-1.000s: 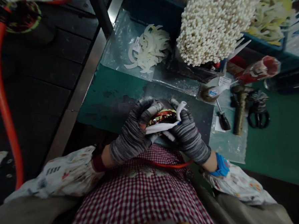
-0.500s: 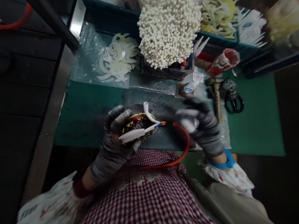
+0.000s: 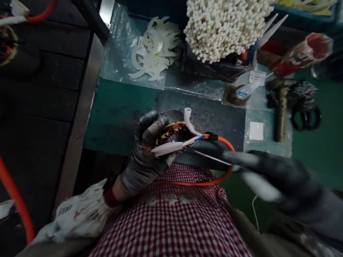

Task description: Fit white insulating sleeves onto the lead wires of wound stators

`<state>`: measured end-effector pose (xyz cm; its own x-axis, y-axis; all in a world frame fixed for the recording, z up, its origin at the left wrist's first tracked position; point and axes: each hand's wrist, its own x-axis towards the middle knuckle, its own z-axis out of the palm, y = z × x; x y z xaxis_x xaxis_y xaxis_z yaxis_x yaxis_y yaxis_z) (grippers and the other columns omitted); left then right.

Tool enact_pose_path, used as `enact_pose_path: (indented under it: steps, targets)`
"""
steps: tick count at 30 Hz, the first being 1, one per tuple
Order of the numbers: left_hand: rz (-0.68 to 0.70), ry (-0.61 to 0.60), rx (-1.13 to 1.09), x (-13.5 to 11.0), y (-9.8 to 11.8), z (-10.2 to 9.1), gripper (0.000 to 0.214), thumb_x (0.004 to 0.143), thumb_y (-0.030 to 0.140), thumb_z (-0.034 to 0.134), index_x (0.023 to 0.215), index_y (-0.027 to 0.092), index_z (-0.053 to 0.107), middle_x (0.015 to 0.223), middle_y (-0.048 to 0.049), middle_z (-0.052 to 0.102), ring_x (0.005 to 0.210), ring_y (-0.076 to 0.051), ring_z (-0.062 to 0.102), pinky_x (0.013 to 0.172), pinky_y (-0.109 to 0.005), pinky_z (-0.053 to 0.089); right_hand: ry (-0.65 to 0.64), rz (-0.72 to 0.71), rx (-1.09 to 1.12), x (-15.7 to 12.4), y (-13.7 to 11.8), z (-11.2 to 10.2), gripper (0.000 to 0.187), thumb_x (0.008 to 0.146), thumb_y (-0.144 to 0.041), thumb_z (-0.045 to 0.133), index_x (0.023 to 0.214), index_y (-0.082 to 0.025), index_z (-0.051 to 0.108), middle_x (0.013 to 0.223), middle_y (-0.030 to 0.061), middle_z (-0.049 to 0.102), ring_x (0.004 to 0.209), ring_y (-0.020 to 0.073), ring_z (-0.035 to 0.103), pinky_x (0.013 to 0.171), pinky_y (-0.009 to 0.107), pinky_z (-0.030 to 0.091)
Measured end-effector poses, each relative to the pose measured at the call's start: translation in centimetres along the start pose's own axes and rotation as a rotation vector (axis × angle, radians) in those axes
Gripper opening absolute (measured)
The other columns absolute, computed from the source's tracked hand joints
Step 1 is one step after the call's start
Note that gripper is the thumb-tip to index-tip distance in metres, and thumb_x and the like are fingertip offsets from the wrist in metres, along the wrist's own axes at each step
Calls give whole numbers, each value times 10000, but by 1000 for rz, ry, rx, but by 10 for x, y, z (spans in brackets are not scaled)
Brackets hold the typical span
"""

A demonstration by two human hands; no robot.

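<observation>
My gloved left hand [image 3: 144,157] is closed round a small wound coil [image 3: 174,134] with red and yellow windings, held just above the green mat [image 3: 115,110]. White insulating sleeves [image 3: 167,147] stick out of the coil, and an orange cable [image 3: 215,177] loops from it toward my lap. My right hand [image 3: 283,180] is gloved, blurred and close to the camera at the right. It grips a thin pointed tool [image 3: 213,158] whose metal tip points left, a short way from the coil. A white thread hangs below that hand.
A dense bundle of white sticks [image 3: 223,20] stands at the back. Curved white strips [image 3: 155,53] lie on clear plastic. A hammer [image 3: 280,107], black scissors [image 3: 306,108] and a red-ended roll [image 3: 302,54] lie at the right. An orange hose [image 3: 10,189] runs down the dark left side.
My right hand left the coil, reached right to the tools, and has come back toward me holding the thin tool. The screwdriver is gone from the table. My left hand kept the coil.
</observation>
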<state>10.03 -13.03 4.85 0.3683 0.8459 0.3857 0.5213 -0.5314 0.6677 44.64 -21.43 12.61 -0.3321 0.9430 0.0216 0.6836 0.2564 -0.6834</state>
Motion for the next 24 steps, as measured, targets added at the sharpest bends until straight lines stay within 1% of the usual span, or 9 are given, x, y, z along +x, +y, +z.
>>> enact_pose_path:
  steps: [2,4,7,10,13,16,19,22,24]
  targets:
    - [-6,8,13,-1,0,0,835,1000,482,818,1700,331,389,1641,-154,501,1592,-364,498,1308,-580,527,-31,-90,99,30,-12,27,555,1114,-234,610,1640,-411,603,1363,-1,844,1069,266,874,1001,460,767]
    - [-10,15,6,-1,1,1,803,1012,472,805,1693,322,406,1635,-155,508,1589,-353,505,1315,-571,522,-67,-136,156,54,-14,44,518,1108,-200,624,1608,-335,645,1411,24,828,1204,262,845,1119,462,714]
    - [-12,23,-18,0,3,2,778,1022,448,794,1693,322,420,1631,-152,518,1575,-340,522,1320,-550,528,-158,-159,171,73,-11,49,444,1095,-172,635,1516,-285,721,1379,41,842,1265,255,821,1187,465,662]
    - [-10,28,3,1,4,1,781,1021,479,788,1696,367,413,1610,-132,544,1556,-343,541,1307,-579,546,-201,-167,189,74,-8,45,441,1094,-156,613,1497,-290,733,1357,32,850,1256,235,820,1204,441,643]
    - [-22,19,21,2,4,1,765,1035,486,758,1701,414,390,1589,-122,568,1551,-338,549,1314,-595,538,-187,-222,171,69,-7,45,457,1104,-208,620,1543,-300,703,1434,42,818,1291,232,804,1193,413,642]
    - [-11,31,-7,2,4,1,774,1010,444,792,1688,368,426,1607,-135,560,1547,-353,553,1316,-591,526,-216,-228,68,66,-9,43,492,1110,-255,623,1592,-337,669,1526,29,769,1258,252,821,1080,377,708]
    - [-3,49,-36,1,3,2,765,994,420,816,1667,332,464,1620,-134,553,1541,-354,560,1307,-582,528,-241,-186,66,68,-12,40,520,1114,-285,624,1619,-408,640,1493,-19,787,1188,260,847,981,359,750]
    - [-19,45,-37,1,4,3,733,1016,436,790,1666,333,468,1628,-134,545,1552,-346,550,1310,-573,528,-204,-219,111,73,-10,41,496,1121,-295,617,1598,-424,658,1474,-27,795,1223,254,833,1070,387,720]
    - [-36,38,-20,1,5,3,708,1032,441,769,1664,340,464,1630,-134,544,1554,-340,550,1313,-562,531,-198,-238,118,77,-8,43,452,1137,-300,586,1557,-427,697,1442,-27,811,1194,237,838,1063,382,718]
